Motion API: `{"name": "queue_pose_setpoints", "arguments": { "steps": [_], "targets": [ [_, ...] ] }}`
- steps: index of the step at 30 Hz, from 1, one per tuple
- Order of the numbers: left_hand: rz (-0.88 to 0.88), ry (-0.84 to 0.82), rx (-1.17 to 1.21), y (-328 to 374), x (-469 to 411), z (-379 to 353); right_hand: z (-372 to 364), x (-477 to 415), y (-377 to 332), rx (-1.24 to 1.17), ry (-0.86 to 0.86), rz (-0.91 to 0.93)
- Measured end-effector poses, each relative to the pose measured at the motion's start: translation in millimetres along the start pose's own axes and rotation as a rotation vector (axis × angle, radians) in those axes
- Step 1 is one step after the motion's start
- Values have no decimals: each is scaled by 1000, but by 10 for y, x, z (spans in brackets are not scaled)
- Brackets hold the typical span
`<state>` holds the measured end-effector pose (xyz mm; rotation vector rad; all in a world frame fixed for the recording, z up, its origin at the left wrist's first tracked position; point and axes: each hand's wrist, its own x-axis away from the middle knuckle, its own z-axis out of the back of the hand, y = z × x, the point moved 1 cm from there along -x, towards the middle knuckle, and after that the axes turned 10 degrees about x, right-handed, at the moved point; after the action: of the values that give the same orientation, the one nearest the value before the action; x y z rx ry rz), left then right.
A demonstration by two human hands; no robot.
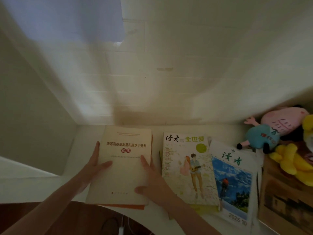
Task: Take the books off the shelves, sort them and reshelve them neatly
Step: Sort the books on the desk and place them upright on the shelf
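Observation:
A cream book with red Chinese title [123, 160] lies flat on top of an orange-edged book on the white shelf surface [186, 128]. My left hand [94, 164] holds its left edge, thumb on the cover. My right hand [150, 180] grips its right edge near the lower corner, thumb and index finger on the cover. To the right lies a magazine with a couple and guitar on its cover [189, 168]. Partly under that one, further right, sits a magazine with a blue mountain picture [235, 182].
Plush toys, a pink and blue one [269, 131] and a yellow one [293, 163], sit on a wooden box [284, 200] at the right. A white wall rises behind the shelf. Brown floor and a white cable [121, 229] show below the shelf's front edge.

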<state>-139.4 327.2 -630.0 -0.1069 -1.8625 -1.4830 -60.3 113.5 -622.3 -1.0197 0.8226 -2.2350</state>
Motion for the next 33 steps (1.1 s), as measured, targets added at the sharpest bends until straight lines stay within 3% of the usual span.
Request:
{"name": "queue_pose_setpoints", "arguments": {
  "steps": [6,10,12,15,19,23,27,33],
  "targets": [
    [18,5,-135,91,5,-13,123,32,69,-32,24,-36],
    [-110,213,-623,207,-18,-30,668,98,561,56,388,-191],
    [-248,288,-688,310,90,-197,961,239,918,-9,577,-333],
    [-477,203,-524,364,274,-601,1134,464,1337,-17,533,-586],
    [-602,-177,-586,197,427,-1354,1088,593,1542,-103,480,-571],
    [-411,-414,-561,-51,388,-1916,1108,633,1563,-77,478,-494],
    [-61,-371,-491,-203,223,-2071,1190,718,1615,-119,489,-487],
    [222,-225,-84,-459,17,-2048,1624,1133,1838,-146,538,-520]
  ]
}}
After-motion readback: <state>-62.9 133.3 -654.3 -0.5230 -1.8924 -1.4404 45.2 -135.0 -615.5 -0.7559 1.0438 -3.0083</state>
